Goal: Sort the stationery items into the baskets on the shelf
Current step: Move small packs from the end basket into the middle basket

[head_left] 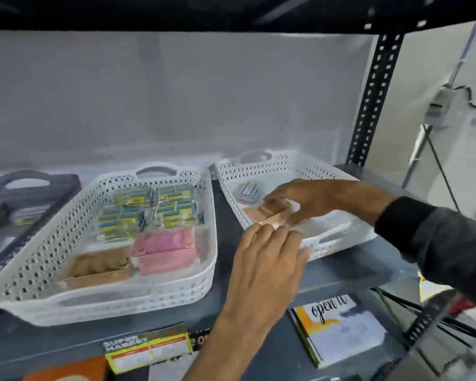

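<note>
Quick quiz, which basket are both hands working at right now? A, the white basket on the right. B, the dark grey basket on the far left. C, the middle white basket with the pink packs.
A: the left hand and right hand meet over a clear brownish pack at the right white basket.

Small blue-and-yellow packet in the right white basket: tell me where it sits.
The small blue-and-yellow packet lies in the far left corner of the right white perforated plastic basket, just left of the right hand.

A black perforated upright (pixel 374 97) stands at the right; right of it, a grey wall box (pixel 441 105); below it, a tripod leg (pixel 421 149).
</note>
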